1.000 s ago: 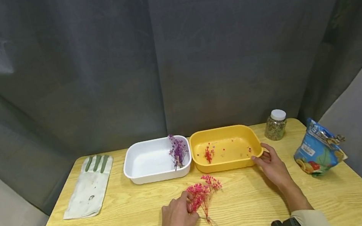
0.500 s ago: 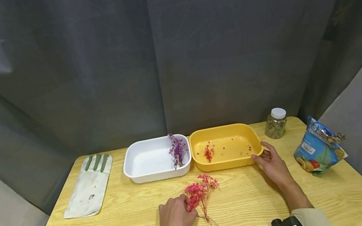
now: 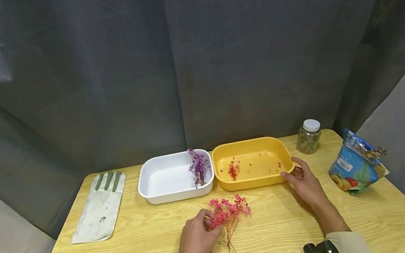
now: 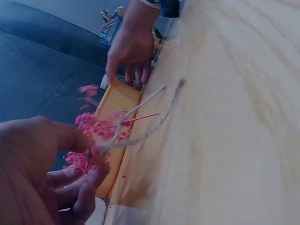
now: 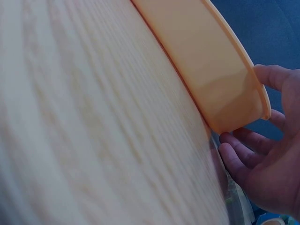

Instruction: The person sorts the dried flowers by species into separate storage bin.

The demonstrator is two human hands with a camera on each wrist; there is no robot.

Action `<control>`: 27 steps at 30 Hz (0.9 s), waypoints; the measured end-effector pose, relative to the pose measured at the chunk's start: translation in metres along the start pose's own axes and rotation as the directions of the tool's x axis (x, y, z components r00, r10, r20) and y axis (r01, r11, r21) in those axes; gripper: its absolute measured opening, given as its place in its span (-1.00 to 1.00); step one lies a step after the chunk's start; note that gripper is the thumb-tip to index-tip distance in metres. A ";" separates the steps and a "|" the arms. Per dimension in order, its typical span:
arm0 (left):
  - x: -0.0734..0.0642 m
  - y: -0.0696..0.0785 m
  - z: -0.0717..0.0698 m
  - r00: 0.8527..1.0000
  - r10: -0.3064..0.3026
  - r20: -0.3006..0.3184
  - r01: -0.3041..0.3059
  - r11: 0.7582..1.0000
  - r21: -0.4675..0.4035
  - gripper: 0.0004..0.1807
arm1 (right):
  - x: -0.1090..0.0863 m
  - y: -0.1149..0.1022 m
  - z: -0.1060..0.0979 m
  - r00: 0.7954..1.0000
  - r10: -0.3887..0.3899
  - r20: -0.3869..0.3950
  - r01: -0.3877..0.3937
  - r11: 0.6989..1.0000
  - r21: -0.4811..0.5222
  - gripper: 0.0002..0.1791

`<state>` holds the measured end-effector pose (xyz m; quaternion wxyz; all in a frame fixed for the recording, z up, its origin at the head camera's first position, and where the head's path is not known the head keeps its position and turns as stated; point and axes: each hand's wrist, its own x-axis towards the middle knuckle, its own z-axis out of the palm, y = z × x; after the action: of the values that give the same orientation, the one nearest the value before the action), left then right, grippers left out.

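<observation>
My left hand (image 3: pixel 199 239) pinches a small bunch of pink dried flowers (image 3: pixel 231 211) between thumb and fingers, over the table's front middle. Thin red stems hang below the blooms. In the left wrist view a loop of twine (image 4: pixel 161 115) dangles by the bunch. My right hand (image 3: pixel 306 185) holds the right front corner of a yellow tray (image 3: pixel 251 183). In the right wrist view its thumb lies on the tray's rim and the other fingers are by the corner below. Inside the tray lie a red sprig (image 3: pixel 233 171) and scattered small bits.
A white tray (image 3: pixel 175 196) stands against the yellow one's left side, with purple dried flowers (image 3: pixel 199 168) in it. At left lies a pale glove (image 3: pixel 98 214). A lidded jar (image 3: pixel 308 137) and a blue snack bag (image 3: pixel 355 165) stand at right. A dark curtain (image 3: pixel 177 82) hangs behind.
My left hand has shifted its hold on the pink flowers, its thumb and fingers now showing more. The blooms moved slightly right and the stems swung. My right hand stays at the yellow tray.
</observation>
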<state>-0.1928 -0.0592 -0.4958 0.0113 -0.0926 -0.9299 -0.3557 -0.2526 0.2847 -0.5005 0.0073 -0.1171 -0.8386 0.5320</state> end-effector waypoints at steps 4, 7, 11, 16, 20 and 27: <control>0.000 0.000 -0.003 0.996 -0.007 0.085 0.016 0.994 -0.106 -0.74 | 0.000 0.000 0.000 1.000 0.000 0.001 0.000 1.000 -0.008 -0.06; 0.000 0.000 -0.004 0.993 -0.007 0.117 0.027 0.986 -0.167 -0.72 | 0.000 0.000 0.000 1.000 -0.001 0.001 0.001 1.000 -0.010 -0.05; 0.003 0.000 -0.006 0.992 -0.024 0.122 0.053 0.970 -0.238 -0.62 | 0.000 0.000 -0.001 1.000 -0.002 0.004 0.002 1.000 -0.009 -0.04; 0.006 0.003 -0.009 0.996 -0.049 0.075 0.070 0.949 -0.306 -0.68 | 0.001 0.000 -0.001 1.000 0.001 -0.001 -0.001 1.000 0.001 -0.05; 0.007 0.005 -0.010 0.997 -0.058 0.056 0.074 0.933 -0.353 -0.77 | 0.000 0.000 -0.001 1.000 0.002 -0.008 -0.002 1.000 0.006 -0.06; 0.007 0.008 -0.009 0.998 -0.056 0.028 0.063 0.923 -0.380 -0.77 | -0.001 -0.002 0.001 1.000 0.002 -0.008 -0.002 1.000 0.005 -0.07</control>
<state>-0.1985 -0.0587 -0.4832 -0.0253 -0.0677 -0.8457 -0.5288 -0.2521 0.2830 -0.4988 0.0104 -0.1202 -0.8371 0.5335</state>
